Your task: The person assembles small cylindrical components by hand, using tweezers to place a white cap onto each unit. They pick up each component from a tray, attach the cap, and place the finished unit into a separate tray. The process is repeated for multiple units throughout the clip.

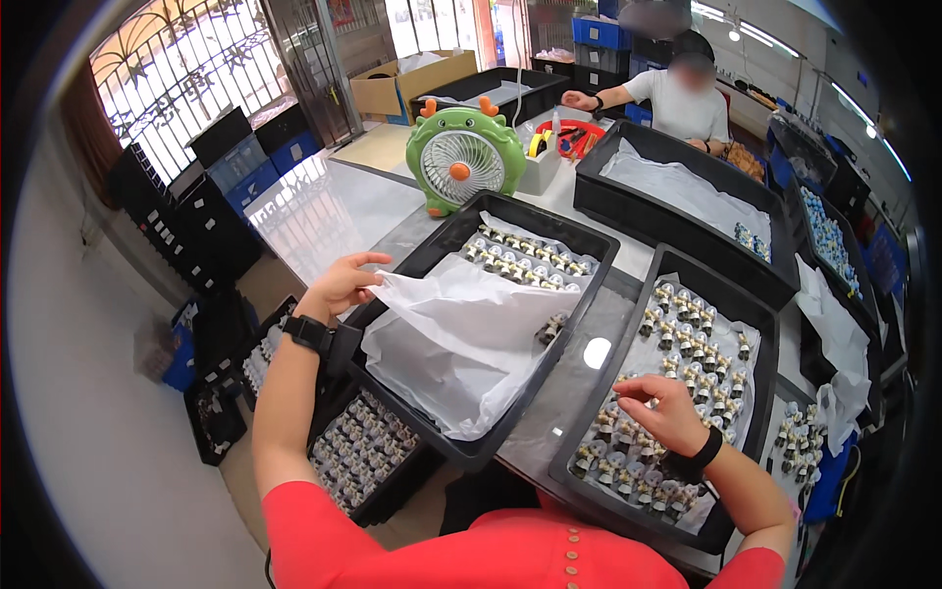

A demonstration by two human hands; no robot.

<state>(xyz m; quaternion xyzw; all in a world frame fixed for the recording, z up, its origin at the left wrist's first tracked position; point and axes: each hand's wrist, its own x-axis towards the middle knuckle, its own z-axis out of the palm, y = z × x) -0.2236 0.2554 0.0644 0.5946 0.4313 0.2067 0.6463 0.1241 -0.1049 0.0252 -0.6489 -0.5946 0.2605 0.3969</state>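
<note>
My left hand (pixel 343 286) pinches the left edge of a white paper sheet (pixel 442 344). The sheet is lifted in folds over a black tray (pixel 601 245) in front of me. Behind it, rows of small white, black and gold figurines (pixel 520 263) show in the tray; the sheet hides the rest. My right hand (pixel 667 410) is over a second black tray (pixel 765 368) on the right, its thumb and fingertips together. Whether something small is between them I cannot make out. Several similar figurines (pixel 702 346) stand on white paper in that tray.
A green cartoon-shaped fan (pixel 466 157) stands behind the left tray. Farther right is a paper-lined black tray (pixel 687 182), with a seated co-worker (pixel 677 103) beyond it. A lower tray of figurines (pixel 363 447) lies below my left arm. Stacked bins (pixel 231 162) stand at left.
</note>
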